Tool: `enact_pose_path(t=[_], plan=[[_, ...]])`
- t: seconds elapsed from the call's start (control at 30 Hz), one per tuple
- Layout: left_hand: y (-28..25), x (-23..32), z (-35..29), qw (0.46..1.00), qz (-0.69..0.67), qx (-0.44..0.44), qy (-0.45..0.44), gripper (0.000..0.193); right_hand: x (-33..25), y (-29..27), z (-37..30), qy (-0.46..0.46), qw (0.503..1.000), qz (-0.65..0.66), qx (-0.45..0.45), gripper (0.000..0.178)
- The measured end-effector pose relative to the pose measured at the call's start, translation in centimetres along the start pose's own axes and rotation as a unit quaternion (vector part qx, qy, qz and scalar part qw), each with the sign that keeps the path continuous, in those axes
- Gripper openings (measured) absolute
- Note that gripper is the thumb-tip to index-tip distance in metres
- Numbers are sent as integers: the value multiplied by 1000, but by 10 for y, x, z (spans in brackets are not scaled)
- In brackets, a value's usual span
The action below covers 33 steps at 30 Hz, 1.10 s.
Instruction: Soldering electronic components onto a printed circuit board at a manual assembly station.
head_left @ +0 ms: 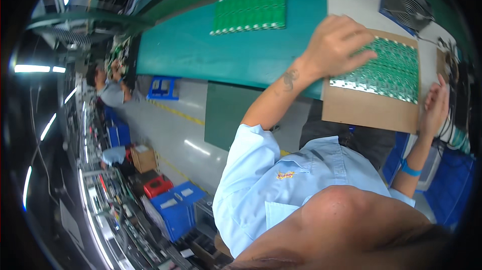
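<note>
A green circuit board panel (pixel 391 69) with pale pads along its edges lies on a sheet of brown cardboard (pixel 369 106). Over the panel's left part hovers my left hand (pixel 339 44), palm down, its thumb and fingers apart with nothing seen in them; contact with the panel cannot be made out. Beside the cardboard's right edge is my right hand (pixel 437 104), a blue band on its wrist. One of its fingers points away from me and the others bend loosely, with no object visible in them. Farther left, another green circuit board panel (pixel 249 10) rests on the teal bench surface.
A small fan (pixel 407 6) stands at the back right on white sheeting (pixel 346 4). Cables run along the right side. The teal bench (pixel 191 49) stretches left toward a co-worker (pixel 113 91). Blue bins (pixel 173 209) and a red container (pixel 157 185) sit at lower left.
</note>
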<state>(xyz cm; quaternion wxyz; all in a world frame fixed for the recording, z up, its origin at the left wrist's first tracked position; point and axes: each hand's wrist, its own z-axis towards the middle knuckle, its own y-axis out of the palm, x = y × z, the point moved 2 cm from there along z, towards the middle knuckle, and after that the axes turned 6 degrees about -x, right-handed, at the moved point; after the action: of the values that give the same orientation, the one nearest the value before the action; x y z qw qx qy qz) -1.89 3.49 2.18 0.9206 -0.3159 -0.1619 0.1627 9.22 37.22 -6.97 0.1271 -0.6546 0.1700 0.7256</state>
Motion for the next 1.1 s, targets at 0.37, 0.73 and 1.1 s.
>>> enact_pose_path(t=[0.37,0.73,1.1], plan=[[-91,54,-157,946,204,75,-243,31,17,-48,25,43,912,407,-16,55],[-74,69,-229,839,203,245,-441,24,81,-103,61,25,782,606,-143,61],[-85,85,-253,800,-239,51,-548,30,25,-78,16,-120,940,309,86,104]])
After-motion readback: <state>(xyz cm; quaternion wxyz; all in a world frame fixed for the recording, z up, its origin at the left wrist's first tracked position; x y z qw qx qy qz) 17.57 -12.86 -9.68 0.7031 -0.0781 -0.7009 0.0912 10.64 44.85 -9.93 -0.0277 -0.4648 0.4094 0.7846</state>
